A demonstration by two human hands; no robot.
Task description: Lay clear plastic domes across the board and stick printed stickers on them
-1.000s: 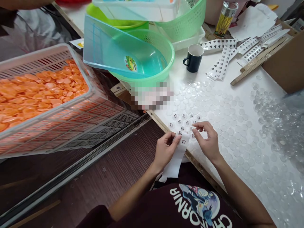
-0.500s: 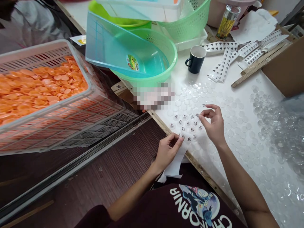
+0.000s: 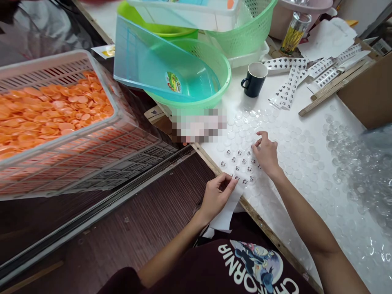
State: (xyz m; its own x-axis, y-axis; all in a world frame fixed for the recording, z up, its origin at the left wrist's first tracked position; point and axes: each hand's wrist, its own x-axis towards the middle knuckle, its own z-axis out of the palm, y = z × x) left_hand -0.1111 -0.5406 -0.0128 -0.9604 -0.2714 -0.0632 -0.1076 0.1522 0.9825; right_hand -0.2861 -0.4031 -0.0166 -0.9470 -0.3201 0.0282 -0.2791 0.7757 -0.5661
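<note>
My left hand [image 3: 217,195] pinches a white sticker strip [image 3: 226,210] at the table edge, its pale tail hanging down over the edge. Small black-and-white printed stickers [image 3: 244,161] sit on clear round discs laid out in front of my fingers. Over the far side of this group is my right hand [image 3: 266,154], thumb and index finger closed together with a tiny dark-printed sticker [image 3: 252,146] at their tips, partly hidden. Plain clear discs [image 3: 241,133] lie just beyond it, and more clear discs [image 3: 301,153] spread to its right.
An orange-disc-filled white crate [image 3: 101,85] stands left. Beyond the discs are a green basin [image 3: 225,83] holding a blue tray [image 3: 134,61], a dark mug [image 3: 254,83], sticker sheets [image 3: 288,87] and wooden strips [image 3: 324,96]. Loose clear discs [image 3: 346,151] are heaped at right.
My right hand has moved left and its thumb and index finger have come together over the discs. My left hand stays on the strip, almost unmoved. The view has shifted slightly.
</note>
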